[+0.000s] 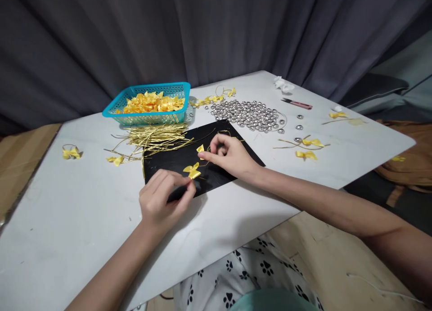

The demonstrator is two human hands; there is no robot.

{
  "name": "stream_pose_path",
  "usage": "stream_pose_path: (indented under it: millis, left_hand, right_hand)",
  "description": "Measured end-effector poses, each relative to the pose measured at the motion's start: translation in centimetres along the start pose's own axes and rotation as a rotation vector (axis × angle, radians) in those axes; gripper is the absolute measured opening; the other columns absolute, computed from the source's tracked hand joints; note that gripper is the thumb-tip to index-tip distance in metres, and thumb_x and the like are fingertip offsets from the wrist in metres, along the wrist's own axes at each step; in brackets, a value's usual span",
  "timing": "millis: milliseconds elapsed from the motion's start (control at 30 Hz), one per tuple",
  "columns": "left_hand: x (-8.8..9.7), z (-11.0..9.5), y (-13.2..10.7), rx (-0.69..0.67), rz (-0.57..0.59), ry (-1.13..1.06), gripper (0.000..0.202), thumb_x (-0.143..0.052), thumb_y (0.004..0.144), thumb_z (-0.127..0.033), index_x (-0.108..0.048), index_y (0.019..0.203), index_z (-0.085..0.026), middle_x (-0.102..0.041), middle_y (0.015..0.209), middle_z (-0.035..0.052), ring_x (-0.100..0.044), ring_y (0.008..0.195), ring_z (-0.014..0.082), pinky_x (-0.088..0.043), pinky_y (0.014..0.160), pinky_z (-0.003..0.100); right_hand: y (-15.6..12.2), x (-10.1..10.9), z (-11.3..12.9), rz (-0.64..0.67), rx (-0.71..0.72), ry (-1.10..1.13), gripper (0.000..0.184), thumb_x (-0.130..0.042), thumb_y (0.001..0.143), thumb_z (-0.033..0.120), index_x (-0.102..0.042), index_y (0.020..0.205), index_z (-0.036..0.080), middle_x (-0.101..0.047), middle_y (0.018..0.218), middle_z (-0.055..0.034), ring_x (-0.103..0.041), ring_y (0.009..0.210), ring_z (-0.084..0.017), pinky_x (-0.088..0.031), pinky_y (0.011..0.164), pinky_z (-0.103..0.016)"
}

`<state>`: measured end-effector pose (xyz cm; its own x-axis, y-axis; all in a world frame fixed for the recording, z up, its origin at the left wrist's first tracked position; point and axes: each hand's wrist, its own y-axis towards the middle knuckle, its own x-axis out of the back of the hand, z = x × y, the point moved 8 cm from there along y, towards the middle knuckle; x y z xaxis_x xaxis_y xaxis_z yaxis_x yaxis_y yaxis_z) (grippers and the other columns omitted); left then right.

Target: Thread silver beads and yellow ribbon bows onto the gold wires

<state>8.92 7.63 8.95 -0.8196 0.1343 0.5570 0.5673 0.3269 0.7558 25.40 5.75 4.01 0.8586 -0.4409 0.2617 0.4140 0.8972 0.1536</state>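
My left hand [165, 194] is closed in a pinch on a yellow ribbon bow [192, 170] at the near edge of a black mat [216, 181]. My right hand [232, 155] is just beyond it, over the mat, fingers curled and thumb stretched forward. Its thumb tip meets a second yellow bow [200, 148]. A thin gold wire [204, 164] runs from beside the first bow up to the right hand, and a loop of wire shows past the fingers. The right fingers seem closed on this wire; their exact grip is partly hidden.
A blue basket [116, 109] of yellow bows stands at the back left, with gold wire strips [158, 137] before it. Silver beads [249, 115] are heaped behind the mat. Red-handled snips [297, 104] and loose bows [306, 155] lie right; cardboard [27, 162] borders the left.
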Motion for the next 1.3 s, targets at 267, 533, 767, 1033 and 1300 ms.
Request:
stream_pose_path:
  millis: [267, 533, 767, 1033, 1300]
  left_hand:
    - [-1.8, -0.1, -0.5, -0.113, 0.179, 0.159, 0.01, -0.06, 0.072, -0.011, -0.059, 0.07, -0.021, -0.064, 0.067, 0.0026, -0.055, 0.064, 0.0156, -0.045, 0.062, 0.028]
    - [-0.8, 1.9, 0.0, 0.3, 0.075, -0.07, 0.02, -0.062, 0.076, -0.02, -0.056, 0.095, -0.017, -0.059, 0.087, 0.0055, -0.054, 0.077, 0.0152, -0.046, 0.067, 0.027]
    - [-3.4, 5.1, -1.8, 0.814, 0.177, -0.525, 0.02, -0.066, 0.075, -0.035, -0.061, 0.081, -0.016, -0.061, 0.082, 0.0024, -0.057, 0.075, 0.0129, -0.047, 0.065, 0.022]
    - [-4.6, 5.0, -2.5, 0.922, 0.229, -0.762, 0.023, -0.069, 0.073, -0.033, -0.061, 0.087, -0.016, -0.065, 0.08, 0.0018, -0.061, 0.075, 0.0122, -0.049, 0.066, 0.02]
    - [-4.0, 5.0, -2.2, 0.853, 0.191, -0.656, 0.018, -0.065, 0.078, -0.035, -0.063, 0.08, -0.017, -0.061, 0.078, 0.0001, -0.058, 0.07, 0.0093, -0.048, 0.063, 0.017]
  right_hand:
    - [-2.0, -4.6, 0.1, 0.553, -0.175, 0.246, 0.023, -0.059, 0.083, 0.033, -0.055, 0.083, 0.011, -0.047, 0.051, 0.0061, -0.038, 0.037, -0.003, -0.035, 0.035, -0.016]
    - [-1.3, -3.6, 0.5, 0.551, -0.173, 0.276, 0.018, -0.063, 0.078, 0.024, -0.058, 0.085, 0.008, -0.056, 0.06, 0.003, -0.045, 0.04, -0.002, -0.04, 0.034, -0.015]
    - [-1.2, -3.1, 0.9, 0.555, -0.167, 0.257, 0.014, -0.063, 0.079, 0.023, -0.058, 0.08, 0.009, -0.052, 0.057, 0.0041, -0.045, 0.04, -0.002, -0.039, 0.034, -0.013]
    - [-1.1, -3.1, 0.8, 0.555, -0.159, 0.242, 0.016, -0.058, 0.084, 0.025, -0.057, 0.08, 0.009, -0.051, 0.058, 0.0042, -0.043, 0.037, -0.002, -0.037, 0.034, -0.013]
    - [-1.3, -3.2, 1.0, 0.605, -0.122, 0.255, 0.018, -0.058, 0.083, 0.028, -0.056, 0.08, 0.01, -0.052, 0.06, 0.0035, -0.042, 0.038, -0.002, -0.038, 0.035, -0.014]
